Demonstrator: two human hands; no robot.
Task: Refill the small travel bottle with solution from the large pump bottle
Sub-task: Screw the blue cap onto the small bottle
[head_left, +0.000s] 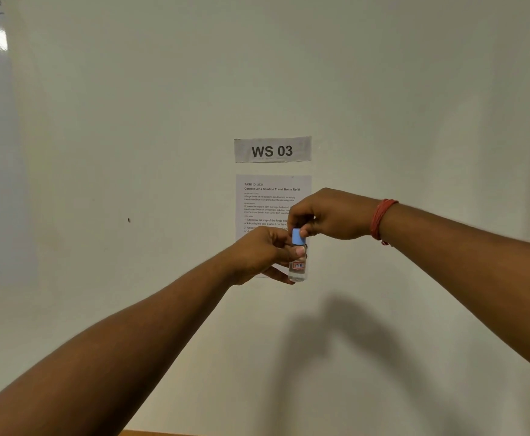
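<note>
At frame centre we see one small clear cylindrical travel bottle (298, 269) with one blue cap (298, 236). Our left hand (263, 253) has its fingers clamped round the bottle's body; our right hand (329, 215) pinches the cap. Two paper sheets (272, 149) hang on the wall behind.

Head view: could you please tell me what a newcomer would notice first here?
Mid-frame, the left hand holds a small clear bottle while the right hand pinches its blue cap. Behind, a grey "WS 03" sign hangs on the wall above a printed task sheet.
</note>
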